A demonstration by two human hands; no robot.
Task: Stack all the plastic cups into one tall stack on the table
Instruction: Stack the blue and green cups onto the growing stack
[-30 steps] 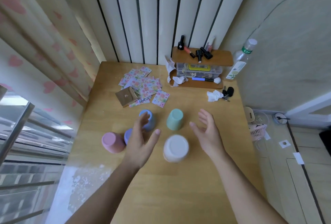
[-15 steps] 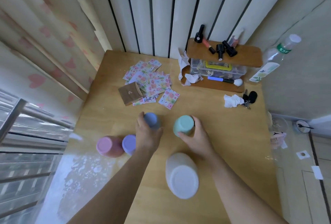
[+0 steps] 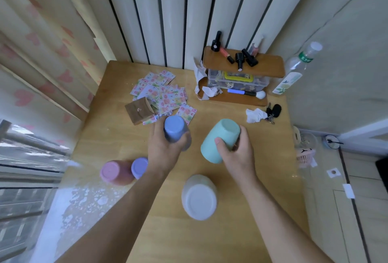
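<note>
Several plastic cups are upside down on the wooden table (image 3: 210, 241). My left hand (image 3: 162, 151) is shut on the blue cup (image 3: 174, 127), raised off the table with its base toward me. My right hand (image 3: 235, 153) grips the mint-green cup (image 3: 219, 138), which is lifted and tilted to the left. A white cup (image 3: 199, 196) stands nearest to me, between my forearms. A pink cup (image 3: 114, 172) and a lilac cup (image 3: 139, 167) stand side by side at the left, the lilac one partly behind my left wrist.
A pile of patterned cards (image 3: 162, 94) and a small brown box (image 3: 139, 111) lie behind the cups. At the back right stand a wooden shelf (image 3: 243, 67) with small bottles, a clear plastic bottle (image 3: 296, 69), crumpled tissue (image 3: 255, 114) and keys (image 3: 274, 111). The table's right edge drops to the floor.
Both hands went from open above the cups to closing on the blue and mint-green cups, then lifted them; the green cup now tilts. The view has dipped closer.
</note>
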